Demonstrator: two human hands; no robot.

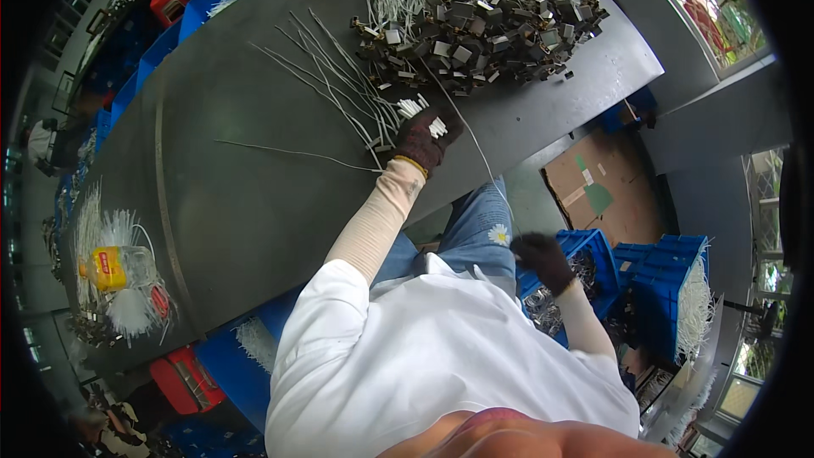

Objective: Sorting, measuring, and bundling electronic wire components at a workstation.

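My left hand (426,137), in a dark knitted glove, is closed round a bundle of short white tubes (413,107) above the near edge of the grey table. The tubes' ends stick out on both sides of the fingers. My right hand (543,261), also gloved, is off the table by my right thigh, with its fingers curled. A thin white wire (471,132) runs from the pile of small metal parts (483,38) over the table edge toward my right fingers. Its end at the fingers is hard to make out. Several loose wires (326,80) lie left of my left hand.
The grey table (254,195) curves round to my left, where a clear bottle with a yellow label (119,268) lies among white strands. Blue crates (649,276) with metal parts and white strands stand at my right. A flattened cardboard sheet (602,187) lies on the floor.
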